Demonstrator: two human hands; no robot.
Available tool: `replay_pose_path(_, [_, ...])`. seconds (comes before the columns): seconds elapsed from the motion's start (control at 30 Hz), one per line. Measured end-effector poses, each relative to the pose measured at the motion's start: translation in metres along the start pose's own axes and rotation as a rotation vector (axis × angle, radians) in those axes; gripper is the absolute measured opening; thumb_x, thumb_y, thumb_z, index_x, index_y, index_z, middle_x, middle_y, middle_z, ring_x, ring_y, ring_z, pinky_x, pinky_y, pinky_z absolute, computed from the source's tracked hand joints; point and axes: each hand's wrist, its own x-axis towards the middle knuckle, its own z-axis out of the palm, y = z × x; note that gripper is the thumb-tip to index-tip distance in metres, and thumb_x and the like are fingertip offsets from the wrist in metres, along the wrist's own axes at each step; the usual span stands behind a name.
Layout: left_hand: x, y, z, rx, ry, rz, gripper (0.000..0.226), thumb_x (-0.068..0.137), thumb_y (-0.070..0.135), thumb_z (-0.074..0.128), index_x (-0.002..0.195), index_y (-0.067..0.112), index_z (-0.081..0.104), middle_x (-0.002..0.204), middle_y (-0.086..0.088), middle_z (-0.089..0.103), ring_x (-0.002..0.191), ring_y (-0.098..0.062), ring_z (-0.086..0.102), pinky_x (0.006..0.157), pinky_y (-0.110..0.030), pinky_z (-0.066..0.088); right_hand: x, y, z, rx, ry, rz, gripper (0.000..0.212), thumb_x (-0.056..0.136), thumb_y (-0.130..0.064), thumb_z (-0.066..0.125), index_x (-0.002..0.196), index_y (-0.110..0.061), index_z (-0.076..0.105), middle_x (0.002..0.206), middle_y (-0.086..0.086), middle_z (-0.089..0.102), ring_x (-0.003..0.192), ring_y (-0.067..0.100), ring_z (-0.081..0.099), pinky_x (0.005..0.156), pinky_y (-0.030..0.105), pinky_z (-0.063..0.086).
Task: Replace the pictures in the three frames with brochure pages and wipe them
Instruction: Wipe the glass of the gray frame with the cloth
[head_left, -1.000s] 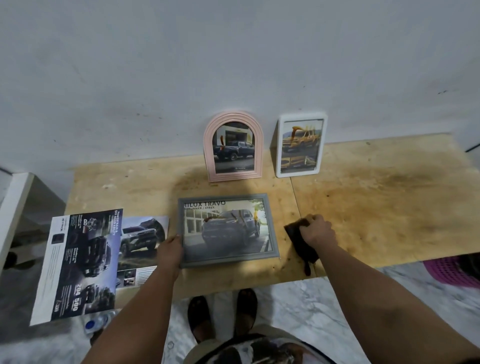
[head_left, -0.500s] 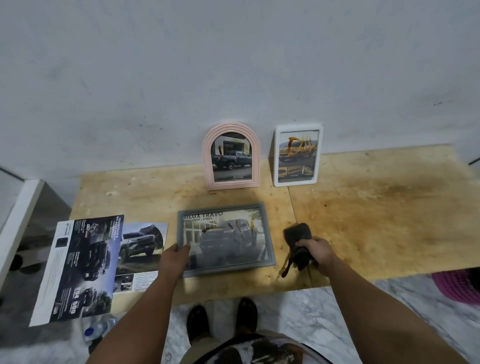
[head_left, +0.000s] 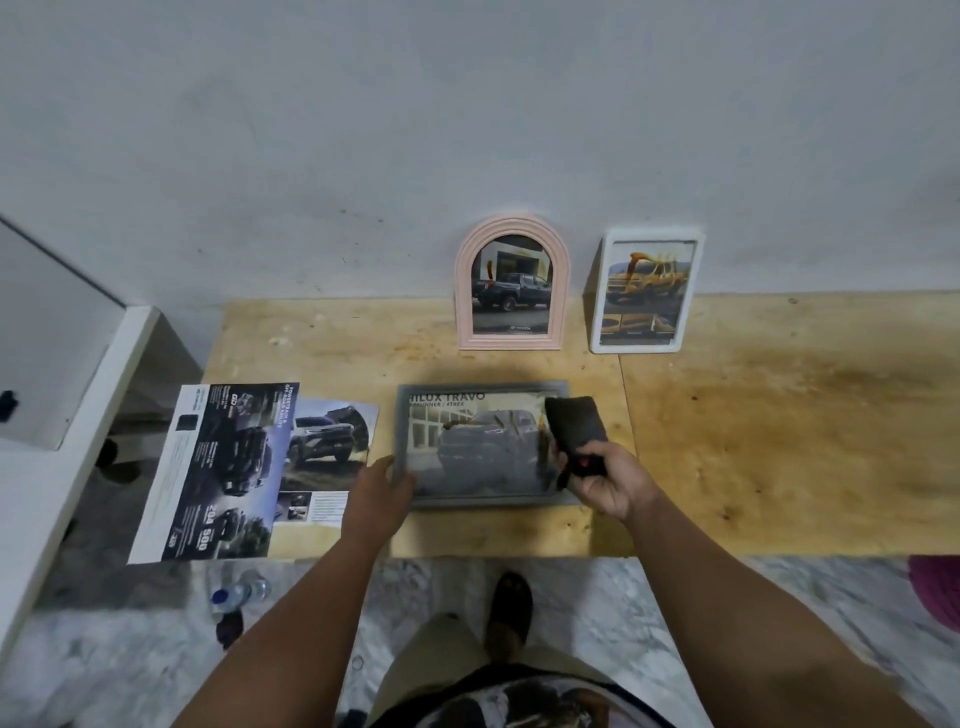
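A grey rectangular frame (head_left: 475, 392) with a car brochure page lies flat on the wooden table (head_left: 779, 415). My left hand (head_left: 376, 493) grips its lower left corner. My right hand (head_left: 610, 480) holds a dark cloth (head_left: 574, 423) over the frame's right side. A pink arched frame (head_left: 511, 228) and a white frame (head_left: 649, 236) stand against the wall behind, each showing a truck picture. Brochure pages (head_left: 228, 467) lie at the table's left end.
A white cabinet (head_left: 57, 405) stands left of the table. A plastic bottle (head_left: 241, 592) lies on the marble floor under the brochure. A pink basket (head_left: 935, 587) shows at the right edge. My feet are below the table's front edge.
My right hand lifted the dark cloth off the table beside the frame and carried it left onto the frame's right side. The left hand stayed on the frame's corner.
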Motion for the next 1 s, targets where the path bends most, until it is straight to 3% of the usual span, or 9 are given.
replay_pose_path(0.17, [-0.003,-0.020,-0.001,0.195,-0.006,0.164,0.046,0.095,0.027,0.064,0.135,0.006,0.054,0.131,-0.022,0.057,0.121,-0.040,0.053,0.097,-0.045,0.045,0.018,0.055,-0.001,-0.148,0.134,0.120,0.041,0.092,0.004,0.040,0.131,-0.005,0.042,0.104,0.023,0.055,0.081,0.027,0.062,0.043,0.026,0.050])
replay_pose_path(0.3, [0.005,-0.041,0.004,0.278,-0.038,0.276,0.060,0.088,0.024,0.061,0.143,0.009,0.045,0.141,-0.019,0.046,0.130,-0.040,0.045,0.097,-0.050,0.048,0.033,0.082,0.007,-0.370,0.160,0.161,0.049,0.093,-0.031,0.066,0.131,-0.004,0.053,0.097,0.020,0.060,0.068,0.022,0.059,0.039,0.023,0.043])
replay_pose_path(0.37, [0.013,-0.046,0.008,0.320,-0.065,0.324,0.074,0.087,0.025,0.062,0.153,0.010,0.032,0.156,-0.017,0.031,0.145,-0.038,0.029,0.104,-0.052,0.045,0.044,0.083,0.030,-0.568,0.218,0.039,0.054,0.093,-0.045,0.066,0.126,-0.002,0.059,0.093,0.022,0.061,0.060,0.023,0.057,0.038,0.024,0.040])
replay_pose_path(0.43, [0.021,-0.047,0.010,0.359,-0.094,0.376,0.085,0.089,0.030,0.063,0.158,0.010,0.019,0.165,-0.016,0.016,0.153,-0.035,0.008,0.113,-0.054,0.038,0.061,0.079,0.060,-0.816,0.270,-0.172,0.047,0.098,-0.044,0.061,0.125,-0.006,0.064,0.085,0.021,0.064,0.057,0.026,0.055,0.042,0.028,0.041])
replay_pose_path(0.53, [0.036,-0.049,0.013,0.386,-0.108,0.432,0.096,0.090,0.045,0.063,0.159,0.007,0.010,0.167,-0.017,0.006,0.154,-0.034,-0.003,0.120,-0.052,0.027,0.085,0.067,0.107,-1.338,0.314,-0.623,0.037,0.103,-0.040,0.054,0.122,-0.014,0.072,0.098,0.011,0.073,0.081,0.027,0.066,0.072,0.032,0.051])
replay_pose_path(0.6, [0.044,-0.052,0.017,0.405,-0.115,0.450,0.103,0.090,0.057,0.060,0.160,0.006,0.004,0.167,-0.018,0.001,0.154,-0.033,-0.001,0.122,-0.049,0.021,0.101,0.062,0.128,-1.692,0.244,-0.836,0.035,0.104,-0.037,0.050,0.125,-0.017,0.069,0.108,0.012,0.066,0.088,0.026,0.062,0.075,0.031,0.047])
replay_pose_path(0.67, [0.050,-0.058,0.022,0.404,-0.122,0.453,0.105,0.090,0.063,0.057,0.160,0.006,0.002,0.167,-0.016,-0.005,0.154,-0.032,0.003,0.123,-0.044,0.017,0.122,0.064,0.137,-2.028,0.191,-0.861,0.038,0.104,-0.040,0.046,0.135,-0.023,0.061,0.121,0.010,0.055,0.092,0.028,0.059,0.077,0.036,0.051])
replay_pose_path(0.77, [0.053,-0.066,0.025,0.369,-0.108,0.467,0.108,0.088,0.067,0.057,0.160,0.008,0.002,0.168,-0.013,-0.005,0.154,-0.029,0.007,0.123,-0.042,0.017,0.144,0.079,0.132,-2.382,0.125,-0.806,0.038,0.103,-0.039,0.044,0.130,-0.018,0.062,0.131,0.011,0.049,0.101,0.037,0.060,0.078,0.043,0.055])
replay_pose_path(1.0, [0.056,-0.070,0.024,0.315,-0.131,0.492,0.114,0.085,0.066,0.062,0.160,0.009,-0.004,0.167,-0.009,-0.011,0.155,-0.026,0.001,0.124,-0.038,0.010,0.142,0.104,0.115,-2.462,0.112,-0.852,0.039,0.106,-0.038,0.039,0.128,-0.016,0.062,0.136,0.008,0.049,0.103,0.038,0.060,0.072,0.042,0.052])
